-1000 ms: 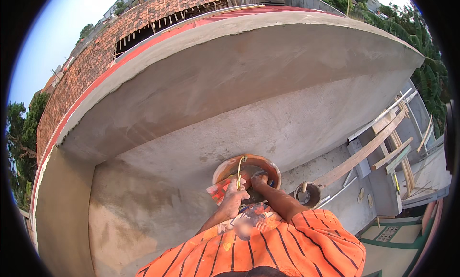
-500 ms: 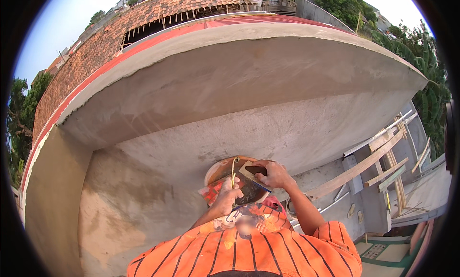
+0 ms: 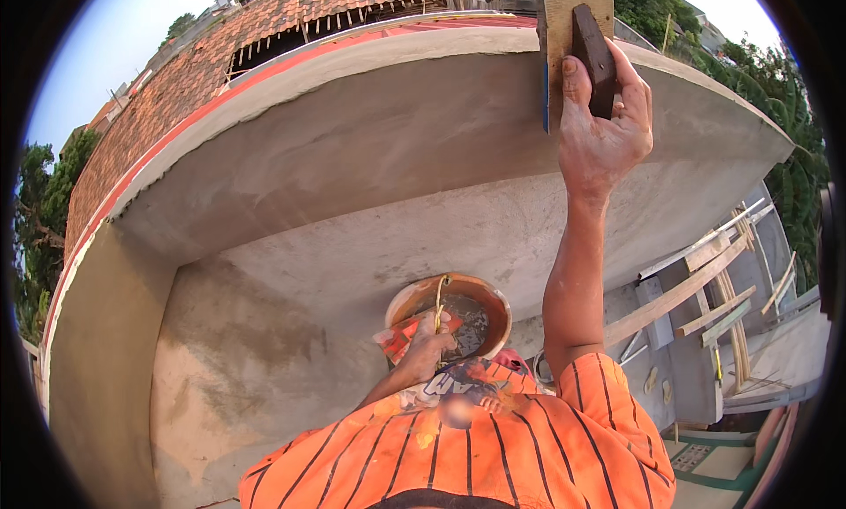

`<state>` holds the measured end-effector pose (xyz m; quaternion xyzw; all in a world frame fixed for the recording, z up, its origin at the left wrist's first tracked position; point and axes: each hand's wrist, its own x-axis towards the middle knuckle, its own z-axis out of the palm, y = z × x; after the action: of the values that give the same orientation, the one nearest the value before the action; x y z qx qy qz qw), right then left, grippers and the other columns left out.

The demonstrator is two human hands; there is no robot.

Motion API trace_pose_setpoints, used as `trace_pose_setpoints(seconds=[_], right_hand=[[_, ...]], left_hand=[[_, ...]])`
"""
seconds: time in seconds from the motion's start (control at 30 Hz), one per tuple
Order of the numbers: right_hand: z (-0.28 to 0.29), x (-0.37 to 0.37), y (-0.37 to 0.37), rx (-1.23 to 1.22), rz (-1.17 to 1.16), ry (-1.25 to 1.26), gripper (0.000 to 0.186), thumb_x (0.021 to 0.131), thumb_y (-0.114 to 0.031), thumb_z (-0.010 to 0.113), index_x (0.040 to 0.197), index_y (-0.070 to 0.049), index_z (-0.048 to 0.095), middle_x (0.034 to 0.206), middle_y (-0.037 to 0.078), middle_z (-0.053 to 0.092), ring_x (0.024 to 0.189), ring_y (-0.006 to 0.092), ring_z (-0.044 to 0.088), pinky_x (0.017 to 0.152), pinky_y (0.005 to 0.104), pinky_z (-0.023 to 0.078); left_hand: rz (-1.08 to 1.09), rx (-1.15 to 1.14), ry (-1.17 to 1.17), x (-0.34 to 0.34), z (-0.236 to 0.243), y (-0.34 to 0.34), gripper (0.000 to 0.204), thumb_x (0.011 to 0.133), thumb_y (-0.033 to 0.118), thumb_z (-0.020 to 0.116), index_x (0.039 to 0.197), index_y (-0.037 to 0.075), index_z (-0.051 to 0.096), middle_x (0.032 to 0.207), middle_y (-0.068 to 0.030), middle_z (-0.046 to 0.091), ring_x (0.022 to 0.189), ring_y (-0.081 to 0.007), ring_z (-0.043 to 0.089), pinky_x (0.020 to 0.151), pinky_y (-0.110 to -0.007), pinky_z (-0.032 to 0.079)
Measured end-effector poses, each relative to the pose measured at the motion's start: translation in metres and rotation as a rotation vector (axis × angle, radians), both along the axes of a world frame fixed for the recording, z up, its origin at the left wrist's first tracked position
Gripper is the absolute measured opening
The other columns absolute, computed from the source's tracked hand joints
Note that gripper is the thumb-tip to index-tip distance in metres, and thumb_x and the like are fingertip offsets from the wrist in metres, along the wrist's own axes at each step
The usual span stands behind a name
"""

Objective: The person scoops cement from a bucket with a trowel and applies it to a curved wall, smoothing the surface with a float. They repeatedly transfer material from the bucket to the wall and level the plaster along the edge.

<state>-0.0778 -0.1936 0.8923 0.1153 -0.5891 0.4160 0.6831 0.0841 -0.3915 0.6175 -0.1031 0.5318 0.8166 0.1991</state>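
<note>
Raised float and bucket, seen from the wearer's head. The right hand (image 3: 608,148) is lifted, its thumb (image 3: 576,81) to one side of a dark grip (image 3: 596,64) and its fingers curled round the other, pinching it firmly. The wooden float (image 3: 559,42) therefore lies at and beyond these fingertips, its blue edge (image 3: 545,104) to the left of the thumb. Behind the fingers spreads the grey wall (image 3: 397,121); whether the board touches it cannot be told. Well below, the left hand (image 3: 426,346) has its fingers closed round a yellowish handle (image 3: 439,302), which runs from them to the far rim of the orange-brown bucket (image 3: 504,319). Grey wet mix (image 3: 476,319) lies inside, to the right of those fingers; a red-and-white piece (image 3: 401,337) sits just left of them. For good control, the wrist should stay in line with the grip, the board's face parallel to the wall and the pressure even, while the left fingers steady the bucket against tipping.
</note>
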Motion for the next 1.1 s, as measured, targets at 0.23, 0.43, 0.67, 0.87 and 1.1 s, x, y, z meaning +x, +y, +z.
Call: trace_pose_setpoints(seconds=[0.23,0.43,0.67,0.87,1.1], right_hand=[[-0.02,0.018,-0.069,0.361,0.003,-0.027,0.05,0.066,-0.015,0.088,0.114,-0.019,0.071,0.096,-0.002,0.068,0.084,0.0177,0.064,0.069,0.0311,0.051],[-0.043,0.046,-0.055,0.491,0.194,-0.143,0.045,0.07,-0.01,0.087,0.112,-0.014,0.074,0.095,0.006,0.068,0.086,0.0207,0.067,0.075,0.0328,0.055],[-0.011,-0.005,0.042,-0.07,-0.04,-0.091,0.036,0.08,-0.012,0.082,0.115,-0.011,0.073,0.097,0.004,0.068,0.082,0.0165,0.067,0.072,0.031,0.055],[-0.04,0.017,-0.033,0.328,-0.021,-0.116,0.047,0.07,-0.01,0.087,0.115,-0.014,0.073,0.096,0.004,0.069,0.082,0.0193,0.066,0.072,0.0313,0.055],[0.064,0.067,-0.042,0.737,0.262,-0.248,0.043,0.074,-0.019,0.084,0.115,-0.012,0.071,0.102,0.004,0.074,0.087,0.0231,0.07,0.075,0.0324,0.056]], left_hand=[[0.017,0.001,0.005,0.003,-0.004,0.002,0.052,0.07,0.001,0.061,0.119,0.004,0.045,0.091,-0.0017,0.041,0.079,-0.0111,0.043,0.066,-0.025,0.037],[-0.015,-0.019,0.006,0.0,-0.011,-0.002,0.051,0.071,0.003,0.061,0.12,0.004,0.044,0.091,-0.0019,0.041,0.078,-0.0111,0.042,0.065,-0.025,0.036],[-0.052,-0.109,0.041,0.004,-0.01,-0.005,0.053,0.071,0.005,0.06,0.122,0.003,0.044,0.092,-0.0035,0.043,0.079,-0.0131,0.044,0.068,-0.026,0.037],[-0.042,-0.088,0.051,0.004,-0.004,-0.004,0.05,0.073,0.006,0.059,0.121,0.002,0.044,0.093,-0.005,0.044,0.082,-0.0143,0.045,0.069,-0.027,0.037],[-0.078,-0.402,0.018,0.006,0.022,-0.003,0.048,0.075,0.005,0.059,0.12,0.005,0.044,0.09,-0.001,0.04,0.08,-0.0115,0.041,0.069,-0.025,0.036]])
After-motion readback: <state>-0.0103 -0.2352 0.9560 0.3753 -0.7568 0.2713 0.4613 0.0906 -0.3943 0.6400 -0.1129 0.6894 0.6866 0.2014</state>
